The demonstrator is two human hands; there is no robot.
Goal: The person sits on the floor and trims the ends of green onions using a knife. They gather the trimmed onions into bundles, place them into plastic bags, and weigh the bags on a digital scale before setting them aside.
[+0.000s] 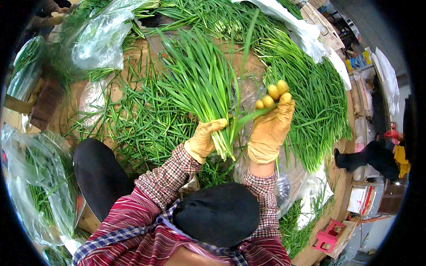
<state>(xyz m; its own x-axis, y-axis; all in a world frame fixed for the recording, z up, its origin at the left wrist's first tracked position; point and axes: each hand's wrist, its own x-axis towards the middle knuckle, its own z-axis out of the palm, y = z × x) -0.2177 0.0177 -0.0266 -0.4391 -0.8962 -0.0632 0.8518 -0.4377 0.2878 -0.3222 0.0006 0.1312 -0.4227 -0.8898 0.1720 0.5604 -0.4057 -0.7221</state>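
My left hand, in a tan rubber glove, grips a bunch of long flat green chives near its pale stem ends. The leaves fan away from me. To its right, my right hand, gloved alike, has its palm turned up and its fingers curled. A blurred chive leaf runs from beside the bunch into those curled fingers. Loose chive leaves lie scattered on the brown floor surface left of the bunch. Another blurred leaf shows beyond my right hand.
A large heap of chives lies at right, with more at the far side. Clear plastic bags and a bag holding chives are at left. A pink stool stands lower right. Another person's leg shows at far right.
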